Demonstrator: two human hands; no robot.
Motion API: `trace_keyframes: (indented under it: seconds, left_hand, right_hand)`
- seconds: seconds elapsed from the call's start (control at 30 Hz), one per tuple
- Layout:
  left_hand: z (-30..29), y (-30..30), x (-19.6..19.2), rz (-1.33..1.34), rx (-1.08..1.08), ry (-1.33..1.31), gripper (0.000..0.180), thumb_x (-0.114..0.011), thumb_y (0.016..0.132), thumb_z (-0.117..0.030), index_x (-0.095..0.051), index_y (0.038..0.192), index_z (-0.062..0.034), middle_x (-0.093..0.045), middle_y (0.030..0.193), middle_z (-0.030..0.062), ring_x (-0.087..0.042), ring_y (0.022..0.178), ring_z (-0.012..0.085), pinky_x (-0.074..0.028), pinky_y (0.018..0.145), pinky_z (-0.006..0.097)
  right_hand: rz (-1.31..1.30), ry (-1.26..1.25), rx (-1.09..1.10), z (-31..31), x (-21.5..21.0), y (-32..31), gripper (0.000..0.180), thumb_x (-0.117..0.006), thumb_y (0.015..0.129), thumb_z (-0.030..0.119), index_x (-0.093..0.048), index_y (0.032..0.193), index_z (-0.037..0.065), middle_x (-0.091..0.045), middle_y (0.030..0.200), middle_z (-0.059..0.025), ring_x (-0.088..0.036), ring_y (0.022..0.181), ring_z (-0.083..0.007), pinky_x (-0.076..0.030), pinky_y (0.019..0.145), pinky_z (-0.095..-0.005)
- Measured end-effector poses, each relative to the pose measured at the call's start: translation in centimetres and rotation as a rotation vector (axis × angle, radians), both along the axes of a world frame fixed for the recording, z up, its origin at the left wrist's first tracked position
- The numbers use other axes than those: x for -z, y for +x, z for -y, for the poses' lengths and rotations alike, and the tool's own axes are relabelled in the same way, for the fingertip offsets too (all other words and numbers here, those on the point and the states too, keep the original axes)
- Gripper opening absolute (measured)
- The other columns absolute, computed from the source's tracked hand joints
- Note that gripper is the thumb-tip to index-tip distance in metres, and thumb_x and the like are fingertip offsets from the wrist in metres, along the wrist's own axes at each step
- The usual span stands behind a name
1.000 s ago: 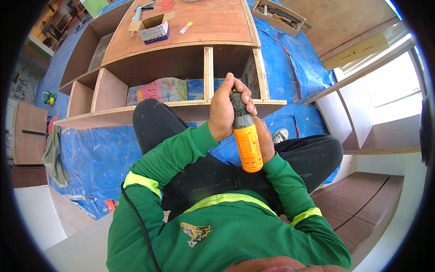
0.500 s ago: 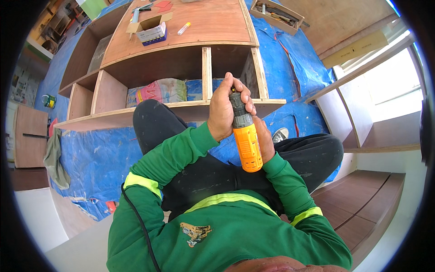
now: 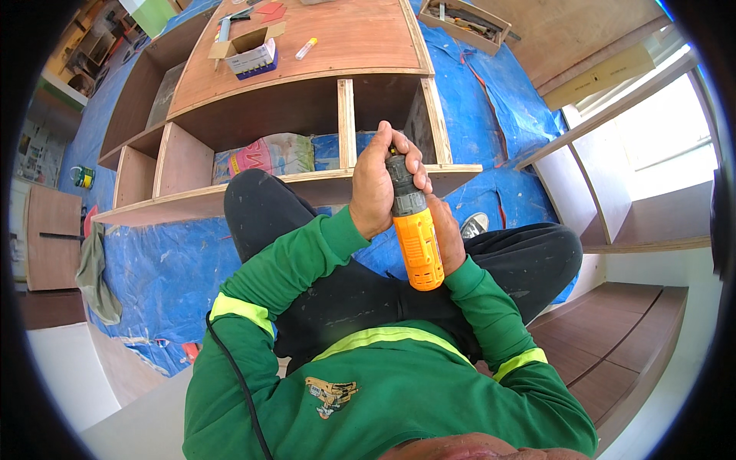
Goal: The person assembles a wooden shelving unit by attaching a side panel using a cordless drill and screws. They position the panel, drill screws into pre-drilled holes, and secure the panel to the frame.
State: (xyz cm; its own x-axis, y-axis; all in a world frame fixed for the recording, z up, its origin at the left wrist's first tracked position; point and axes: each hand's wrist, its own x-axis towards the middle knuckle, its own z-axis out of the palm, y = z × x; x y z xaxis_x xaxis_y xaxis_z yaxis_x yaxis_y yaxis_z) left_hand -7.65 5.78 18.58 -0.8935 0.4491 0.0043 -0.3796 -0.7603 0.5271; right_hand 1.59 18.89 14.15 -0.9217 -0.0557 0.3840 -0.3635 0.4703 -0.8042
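An orange and black cordless drill [image 3: 418, 241] is held above my lap, its black chuck end pointing away from me. My left hand [image 3: 373, 184] is closed around the chuck, fingers curled over its front and right side. On the drill's right, my right hand [image 3: 448, 232] grips what looks like the handle, which the orange body mostly hides. A small bit of metal shows at the chuck's tip, between the left fingers. Just beyond both hands runs the front edge of a plywood cabinet frame [image 3: 268, 184].
On the cabinet's top panel [image 3: 345, 38] are an open cardboard box [image 3: 257, 57] and a yellow-capped marker-like tube [image 3: 307, 48]. A pink-and-white sack [image 3: 268, 156] lies inside the frame. A wooden tool tray [image 3: 466, 24] sits far right on the blue tarp [image 3: 169, 257]. Shelving [image 3: 613, 184] stands right.
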Motion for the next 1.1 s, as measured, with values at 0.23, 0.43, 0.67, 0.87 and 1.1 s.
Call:
trace_keyframes:
  seconds: [0.23,0.43,0.67,0.87,1.1]
  left_hand:
    - [-0.1,0.0,-0.1,-0.011,-0.001,-0.001,0.039,-0.042,0.114,-0.047,-0.048,0.092,-0.0152,-0.054,0.074,0.0015,-0.06,0.061,0.0154,-0.058,0.064,0.036]
    - [-0.1,0.1,-0.2,-0.01,0.002,-0.005,0.04,-0.041,0.114,-0.048,-0.047,0.092,-0.0152,-0.053,0.074,0.0014,-0.06,0.061,0.0155,-0.058,0.064,0.036]
    - [-0.2,0.1,-0.1,-0.023,0.001,-0.012,0.04,-0.04,0.114,-0.048,-0.047,0.092,-0.0155,-0.053,0.074,0.0014,-0.06,0.061,0.0155,-0.058,0.064,0.036]
    - [-0.3,0.1,-0.3,-0.019,0.002,-0.021,0.041,-0.04,0.114,-0.049,-0.047,0.092,-0.0154,-0.053,0.074,0.0015,-0.06,0.061,0.0156,-0.058,0.064,0.036]
    - [-0.3,0.0,-0.2,-0.041,0.002,-0.025,0.042,-0.04,0.114,-0.05,-0.047,0.092,-0.0154,-0.053,0.074,0.0016,-0.06,0.061,0.0155,-0.058,0.064,0.036]
  right_hand:
    - [-0.027,0.057,0.015,0.0,-0.6,0.1,0.028,-0.081,0.083,0.014,-0.06,0.101,0.006,-0.063,0.09,-0.0152,-0.063,0.086,-0.041,-0.046,0.072,-0.0515]
    - [0.0,0.043,0.009,-0.3,0.5,0.1,0.029,-0.08,0.084,0.014,-0.06,0.103,0.006,-0.063,0.09,-0.0148,-0.063,0.087,-0.0406,-0.046,0.074,-0.0508]
    - [0.103,-0.009,-0.013,-0.5,0.9,0.1,0.03,-0.079,0.084,0.014,-0.06,0.106,0.007,-0.063,0.094,-0.0142,-0.062,0.092,-0.0401,-0.045,0.08,-0.0493]
    - [0.082,0.012,-0.005,-0.7,1.3,0.3,0.03,-0.079,0.085,0.014,-0.06,0.107,0.007,-0.063,0.095,-0.0142,-0.062,0.093,-0.04,-0.045,0.08,-0.0496]
    - [0.093,-0.028,-0.021,-0.8,1.5,0.1,0.03,-0.079,0.085,0.013,-0.06,0.107,0.007,-0.063,0.094,-0.014,-0.062,0.092,-0.0399,-0.045,0.079,-0.0498]
